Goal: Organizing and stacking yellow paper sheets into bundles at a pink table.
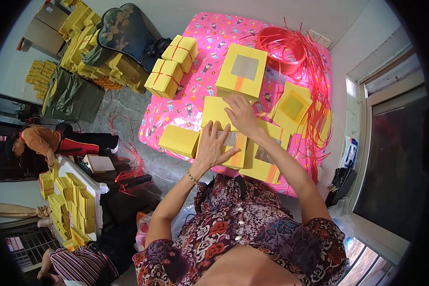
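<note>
The left hand (210, 150) lay spread, gripping nothing, on the yellow packet stack (238, 156) near the front edge of the desk (188, 113). The right hand (243, 117) bent above it; whether it pinched, one could not tell. An uneven push could perhaps slide the upper packets over that edge.

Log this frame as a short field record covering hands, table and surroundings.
left hand: fingers spread over a yellow stack with a silvery patch
right hand: fingers bent at the yellow piece just beyond; grip unclear
table: pink patterned cover
also on table: red-tied bundles, taller yellow stack, red strands
others nearby: person in brown top, person in striped top
</note>
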Motion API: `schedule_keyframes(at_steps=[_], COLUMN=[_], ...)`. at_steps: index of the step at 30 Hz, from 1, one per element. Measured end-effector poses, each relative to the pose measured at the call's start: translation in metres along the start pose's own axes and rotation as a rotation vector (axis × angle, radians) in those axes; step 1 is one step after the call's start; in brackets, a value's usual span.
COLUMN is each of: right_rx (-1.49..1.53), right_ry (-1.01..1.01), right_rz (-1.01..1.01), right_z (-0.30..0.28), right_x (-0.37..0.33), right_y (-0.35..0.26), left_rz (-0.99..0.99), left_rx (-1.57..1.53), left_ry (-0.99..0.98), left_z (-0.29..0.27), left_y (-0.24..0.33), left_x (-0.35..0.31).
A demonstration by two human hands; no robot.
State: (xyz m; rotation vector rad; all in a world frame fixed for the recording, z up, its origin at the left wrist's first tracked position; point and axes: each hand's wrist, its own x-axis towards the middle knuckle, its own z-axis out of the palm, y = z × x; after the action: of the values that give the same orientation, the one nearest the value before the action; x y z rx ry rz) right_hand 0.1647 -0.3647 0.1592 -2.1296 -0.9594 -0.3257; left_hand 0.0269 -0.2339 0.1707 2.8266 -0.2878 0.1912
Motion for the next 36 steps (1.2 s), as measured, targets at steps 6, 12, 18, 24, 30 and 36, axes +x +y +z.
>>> schedule_keyframes(at_steps=[6, 12, 18, 24, 30, 36], right_rx=[-0.152, -0.124, -0.032, -0.059, -0.089, -0.17], right_ry=[-0.375, -0.556, -0.549, -0.569, -0.551, -0.637], right_rz=[-0.224, -0.201, -0.205, -0.187, -0.158, -0.264], right_z=[-0.035, -0.037, -0.028, -0.03, -0.042, -0.043], right_x=[-0.071, -0.085, -0.09, -0.09, -0.084, -0.059], right_y=[0.001, 0.016, 0.029, 0.025, 0.01, 0.001], left_rz=[-0.012, -0.012, -0.041, -0.056, -0.105, -0.133], left_rx=[-0.032, -0.047, -0.233, -0.086, -0.083, -0.109], left_ry=[0.013, 0.018, -0.005, -0.042, -0.116, -0.143], left_z=[0.001, 0.001, -0.002, -0.009, -0.007, -0.006], left_y=[-0.002, -0.003, -0.026, -0.037, -0.039, -0.036], left_x=[-0.005, -0.003, -0.007, -0.026, -0.026, -0.028])
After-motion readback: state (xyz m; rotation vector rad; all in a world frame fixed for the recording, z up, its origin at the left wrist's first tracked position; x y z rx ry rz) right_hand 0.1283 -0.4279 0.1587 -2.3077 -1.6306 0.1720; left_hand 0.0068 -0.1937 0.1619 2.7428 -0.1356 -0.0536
